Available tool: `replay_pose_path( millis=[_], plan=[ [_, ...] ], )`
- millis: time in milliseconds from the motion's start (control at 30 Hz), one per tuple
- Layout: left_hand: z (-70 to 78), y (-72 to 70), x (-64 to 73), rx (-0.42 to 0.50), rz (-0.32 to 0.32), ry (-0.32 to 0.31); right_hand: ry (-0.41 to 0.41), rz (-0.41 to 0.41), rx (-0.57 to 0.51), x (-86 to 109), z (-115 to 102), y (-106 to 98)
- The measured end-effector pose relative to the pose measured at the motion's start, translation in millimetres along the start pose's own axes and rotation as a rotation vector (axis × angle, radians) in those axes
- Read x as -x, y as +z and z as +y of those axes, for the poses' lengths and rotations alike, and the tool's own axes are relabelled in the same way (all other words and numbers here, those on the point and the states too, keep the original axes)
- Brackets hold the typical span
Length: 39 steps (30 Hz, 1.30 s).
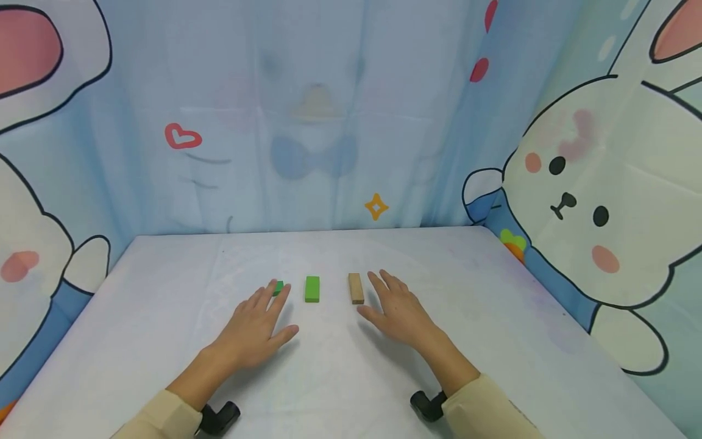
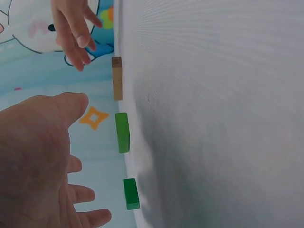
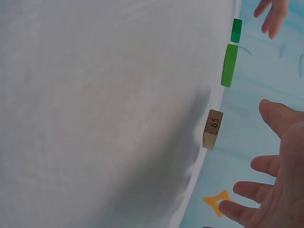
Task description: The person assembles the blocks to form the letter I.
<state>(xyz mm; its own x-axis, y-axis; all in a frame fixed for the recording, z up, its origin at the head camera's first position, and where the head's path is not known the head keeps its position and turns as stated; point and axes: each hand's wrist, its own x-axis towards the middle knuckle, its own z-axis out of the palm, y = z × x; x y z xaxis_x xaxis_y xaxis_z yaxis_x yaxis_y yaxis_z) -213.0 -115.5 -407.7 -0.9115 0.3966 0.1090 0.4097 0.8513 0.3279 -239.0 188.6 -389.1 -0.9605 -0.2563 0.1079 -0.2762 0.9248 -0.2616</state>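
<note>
Three small blocks lie in a row on the white table. The dark green block (image 1: 278, 288) is partly hidden behind the fingers of my left hand (image 1: 252, 329) in the head view; the left wrist view shows this dark green block (image 2: 131, 194) whole. Between my hands sits a light green block (image 1: 312, 289). Just left of my right hand (image 1: 403, 311) is a plain wooden block (image 1: 356, 288), with "65" marked on its end in the right wrist view (image 3: 213, 129). Both hands hover over the table with fingers spread, holding nothing.
The white cloth-covered table (image 1: 340, 390) reaches back to a blue curtain (image 1: 230, 110) printed with rabbits, a heart and a star. Black wrist mounts (image 1: 219, 418) sit under both cuffs.
</note>
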Motion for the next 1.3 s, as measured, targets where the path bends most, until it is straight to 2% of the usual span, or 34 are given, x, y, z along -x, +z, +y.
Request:
replay_pose_path(
  millis=[300, 633, 1300],
  plan=[
    [5.3, 1.9, -10.5, 0.053, -0.002, -0.017, 0.031, -0.017, -0.037, -6.0, 1, 3],
    [11.0, 6.6, -22.4, 0.069, -0.012, -0.019, 0.034, -0.011, -0.066, -11.8, 3, 5],
    [15.5, 14.1, -36.7, 0.127, -0.041, -0.032, 0.068, -0.042, -0.118, -22.3, -1, 10]
  ],
)
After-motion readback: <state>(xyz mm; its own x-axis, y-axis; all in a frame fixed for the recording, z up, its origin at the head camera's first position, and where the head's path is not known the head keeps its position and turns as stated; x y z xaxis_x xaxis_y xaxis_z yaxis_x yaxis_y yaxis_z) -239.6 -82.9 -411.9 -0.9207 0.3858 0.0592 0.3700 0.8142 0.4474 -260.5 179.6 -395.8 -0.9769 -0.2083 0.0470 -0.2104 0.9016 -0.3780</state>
